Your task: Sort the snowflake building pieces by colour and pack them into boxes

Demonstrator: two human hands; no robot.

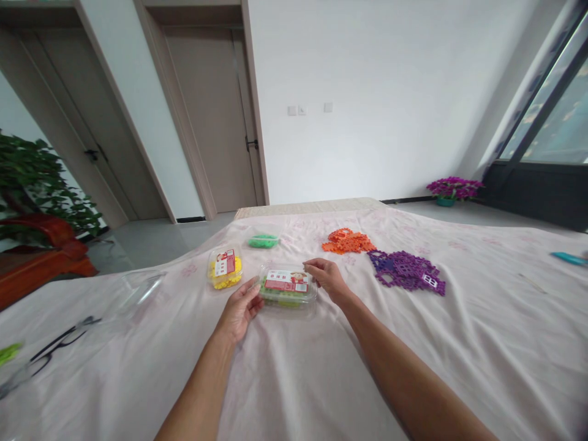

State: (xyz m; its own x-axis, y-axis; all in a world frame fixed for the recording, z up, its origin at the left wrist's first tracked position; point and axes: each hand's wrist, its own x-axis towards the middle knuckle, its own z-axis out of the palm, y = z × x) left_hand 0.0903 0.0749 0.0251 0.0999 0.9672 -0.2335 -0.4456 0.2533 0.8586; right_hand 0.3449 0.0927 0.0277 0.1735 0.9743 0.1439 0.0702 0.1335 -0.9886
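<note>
A clear plastic box with a red label and green pieces inside [287,286] lies on the pale pink cloth [294,367]. My left hand [239,308] grips the box's left end, thumb against its side. My right hand [325,277] pinches its far right corner, fingers curled. A second clear box with yellow pieces [225,268] sits just left of it. Behind lie a small green pile [263,241], an orange pile of flat pieces [346,241] and a purple pile [407,271].
An open clear lid [138,288] and black glasses [59,343] lie at the left of the cloth. A teal object [569,258] is at the right edge. A potted plant [32,184], two doors and a window surround the covered surface.
</note>
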